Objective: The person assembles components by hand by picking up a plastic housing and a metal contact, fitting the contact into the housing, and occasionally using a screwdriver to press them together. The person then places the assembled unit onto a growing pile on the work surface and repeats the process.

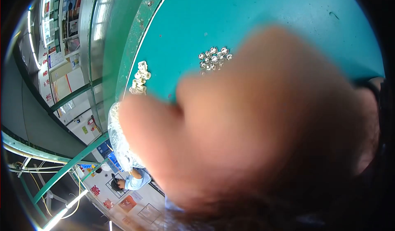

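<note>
A hand, apparently my right hand (247, 120), fills the middle and right of the head view. It is very close and badly blurred. One rounded finger or thumb juts out to the left, but the other fingers cannot be made out, so its grip is unclear. Just beyond its upper edge, a cluster of small shiny metal fittings (214, 59) lies on the green tabletop (181, 29), partly covered by the hand. Left of these, several cream plastic parts (140, 77) sit in a small heap by the table's edge. My left hand is not visible.
A clear plastic bag (118, 140) shows at the table's edge, partly behind the hand. A worn green rim (142, 23) borders the tabletop. In the lower left background are a person (138, 180) in light blue, green metal framework (68, 167) and lit tubes (63, 212).
</note>
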The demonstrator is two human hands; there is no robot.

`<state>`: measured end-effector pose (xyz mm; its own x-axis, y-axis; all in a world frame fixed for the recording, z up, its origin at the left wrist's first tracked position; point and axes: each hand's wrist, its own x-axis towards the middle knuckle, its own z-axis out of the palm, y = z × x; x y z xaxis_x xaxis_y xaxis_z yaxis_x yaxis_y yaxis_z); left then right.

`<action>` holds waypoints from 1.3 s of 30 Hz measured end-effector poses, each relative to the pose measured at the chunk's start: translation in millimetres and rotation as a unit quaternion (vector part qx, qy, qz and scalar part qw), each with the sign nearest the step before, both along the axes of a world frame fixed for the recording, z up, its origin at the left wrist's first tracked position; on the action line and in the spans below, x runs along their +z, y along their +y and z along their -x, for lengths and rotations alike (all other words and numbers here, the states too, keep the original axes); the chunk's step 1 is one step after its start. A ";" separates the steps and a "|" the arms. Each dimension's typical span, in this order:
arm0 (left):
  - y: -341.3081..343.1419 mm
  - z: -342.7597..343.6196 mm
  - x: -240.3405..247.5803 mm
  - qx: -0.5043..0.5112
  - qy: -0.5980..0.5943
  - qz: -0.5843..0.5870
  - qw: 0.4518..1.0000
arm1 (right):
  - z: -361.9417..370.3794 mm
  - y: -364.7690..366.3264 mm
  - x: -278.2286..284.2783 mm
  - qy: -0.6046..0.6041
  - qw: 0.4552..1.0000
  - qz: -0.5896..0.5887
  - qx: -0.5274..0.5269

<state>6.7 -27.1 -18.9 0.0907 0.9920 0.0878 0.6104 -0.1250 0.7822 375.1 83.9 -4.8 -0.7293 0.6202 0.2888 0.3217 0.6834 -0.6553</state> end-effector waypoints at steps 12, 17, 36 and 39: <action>25.8 -5.0 14.0 0.062 0.164 -0.149 0.973 | -23.2 87.2 23.2 -0.169 0.973 0.153 -0.043; 36.4 -12.3 23.1 0.144 -0.089 -0.025 0.985 | 5.1 114.9 12.9 -0.135 0.985 -0.028 -0.107; 47.1 13.3 7.7 -0.058 0.089 -0.040 0.994 | 111.6 67.8 15.7 -0.099 0.992 -0.036 0.069; 43.7 10.8 2.9 -0.056 0.079 -0.042 0.994 | 128.7 64.1 5.8 -0.123 0.990 -0.035 0.058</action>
<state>-4.2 16.6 -16.0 0.2196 0.9646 0.1460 0.7035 -0.2602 0.6613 246.5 147.9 1.0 -0.8481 0.5131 0.1321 0.3828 0.7657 -0.5169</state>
